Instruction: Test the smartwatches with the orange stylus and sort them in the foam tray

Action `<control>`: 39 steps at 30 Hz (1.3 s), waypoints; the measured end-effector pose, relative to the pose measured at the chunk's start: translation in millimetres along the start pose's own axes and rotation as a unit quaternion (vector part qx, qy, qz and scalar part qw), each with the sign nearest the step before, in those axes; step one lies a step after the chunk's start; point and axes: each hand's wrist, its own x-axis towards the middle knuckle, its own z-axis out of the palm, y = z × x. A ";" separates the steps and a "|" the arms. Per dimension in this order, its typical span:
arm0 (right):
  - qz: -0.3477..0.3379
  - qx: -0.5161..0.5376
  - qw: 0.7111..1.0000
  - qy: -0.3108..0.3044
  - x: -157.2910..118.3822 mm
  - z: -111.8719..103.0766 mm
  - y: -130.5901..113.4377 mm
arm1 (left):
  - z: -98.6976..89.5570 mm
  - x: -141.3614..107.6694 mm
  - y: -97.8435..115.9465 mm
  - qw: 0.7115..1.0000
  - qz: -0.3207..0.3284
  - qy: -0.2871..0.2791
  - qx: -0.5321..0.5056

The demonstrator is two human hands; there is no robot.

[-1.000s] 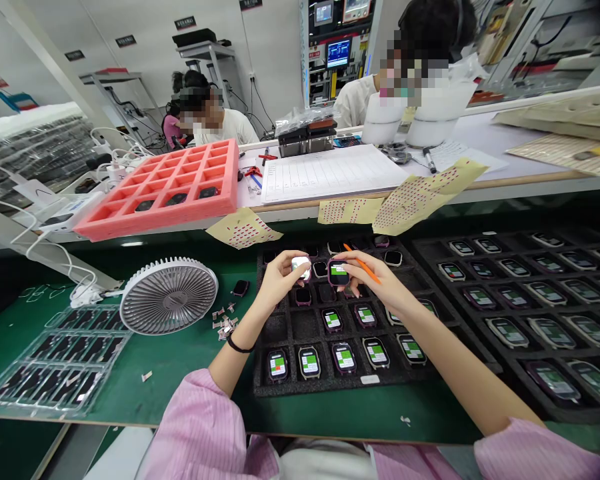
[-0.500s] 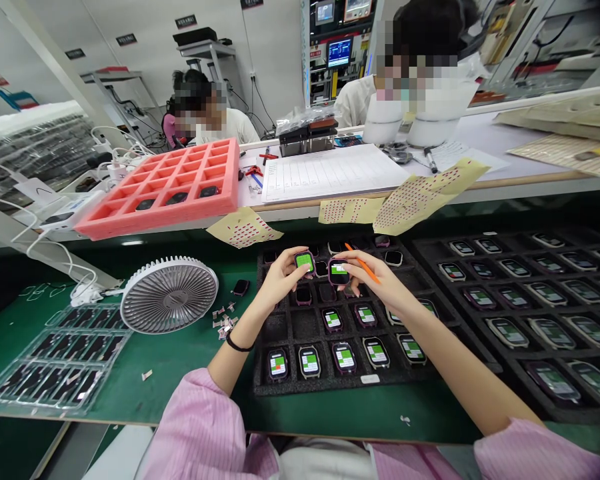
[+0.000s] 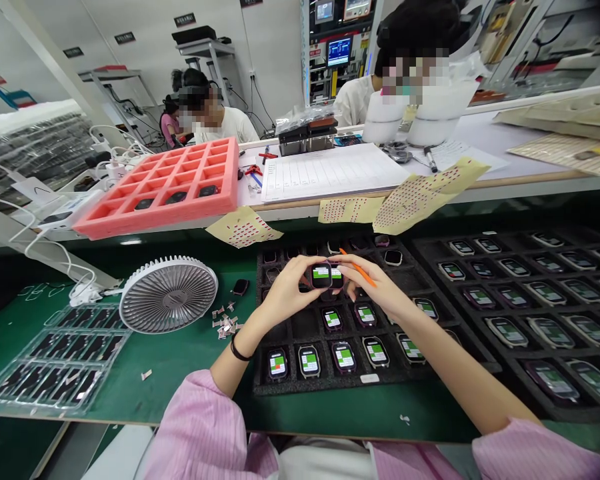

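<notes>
My left hand (image 3: 290, 290) pinches a dark-cased smartwatch (image 3: 321, 275) with a lit green screen by its edges. My right hand (image 3: 375, 283) holds a second smartwatch (image 3: 337, 277) right beside it, nearly touching, and an orange stylus (image 3: 359, 270) sticks out past its fingers. Both hands hover over a black foam tray (image 3: 290, 327) with rows of similar watches in its pockets. The pockets beneath my hands are hidden.
A second black tray of watches (image 3: 530, 267) lies to the right. At left are a grey desk fan (image 3: 167, 295), a clear plastic blister tray (image 3: 63, 363) and small scraps (image 3: 225, 327). A red foam tray (image 3: 130, 213) and dotted yellow sheets (image 3: 430, 197) lie beyond. Co-workers sit across.
The left hand's watch has moved right and turned screen-up, and now sits beside the right hand's watch. My hands have drawn closer together.
</notes>
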 end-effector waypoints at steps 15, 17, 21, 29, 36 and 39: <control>0.051 0.084 0.991 -0.090 -14.2 5.7 -19.7 | 4.6 -3.2 14.8 0.975 0.183 0.062 0.106; 0.068 0.109 0.987 -0.100 -14.1 6.2 -18.9 | 5.3 -4.1 17.1 0.977 0.187 0.049 0.093; 0.058 0.124 0.985 -0.102 -14.6 7.7 -16.4 | 6.9 -6.5 18.6 0.979 0.192 0.027 0.070; 0.053 0.100 0.990 -0.079 -17.6 12.7 -18.9 | 8.4 -6.6 16.0 0.983 0.173 0.022 0.061; 0.029 0.088 0.995 -0.048 -18.7 17.3 -15.7 | 11.4 -6.4 14.4 0.985 0.167 0.017 0.047; 0.023 0.075 0.995 -0.060 -17.5 17.3 -15.2 | 12.0 -6.0 12.7 0.985 0.165 0.015 0.047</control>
